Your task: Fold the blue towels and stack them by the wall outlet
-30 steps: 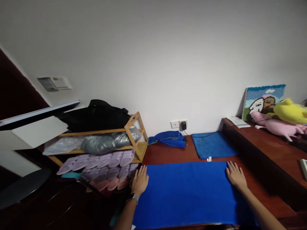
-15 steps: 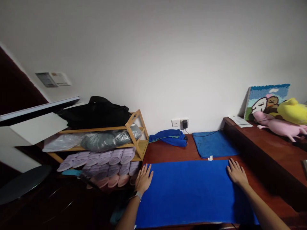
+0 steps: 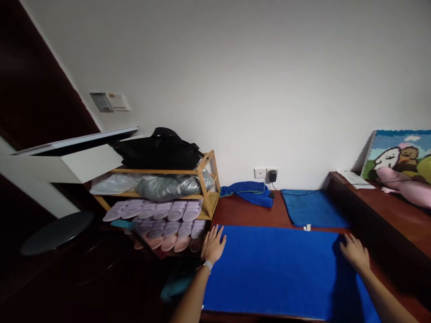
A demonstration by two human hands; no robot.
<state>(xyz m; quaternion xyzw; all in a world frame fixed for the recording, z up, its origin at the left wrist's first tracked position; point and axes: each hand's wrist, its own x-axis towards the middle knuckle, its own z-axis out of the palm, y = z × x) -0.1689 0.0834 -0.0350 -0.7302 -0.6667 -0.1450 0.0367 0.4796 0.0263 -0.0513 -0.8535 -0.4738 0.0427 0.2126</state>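
Observation:
A bright blue towel (image 3: 276, 269) lies spread flat on the reddish-brown tabletop (image 3: 247, 216). My left hand (image 3: 213, 246), with a watch (image 3: 208, 265) on its wrist, rests on the towel's far left corner, fingers spread. At the far right corner is my right hand (image 3: 356, 252), its fingers apart and slightly bent, palm down at the edge. Neither hand grips anything that I can see. Just behind the spread towel lies a smaller, darker blue cloth (image 3: 313, 208) with a white tag (image 3: 307, 227). A bunched blue cloth (image 3: 247, 192) sits by the wall.
On the left stands a wooden rack (image 3: 210, 186) with several slippers (image 3: 161, 210), plastic-wrapped items (image 3: 168, 187) and a black bag (image 3: 161, 150). A plug (image 3: 272, 176) is in the wall socket. On the raised right ledge are a pink plush toy (image 3: 406, 185) and a picture (image 3: 397, 150).
The view has turned left, so everything appears further right. Both hands stay at the towel's far corners; the right fingers look more bent than before.

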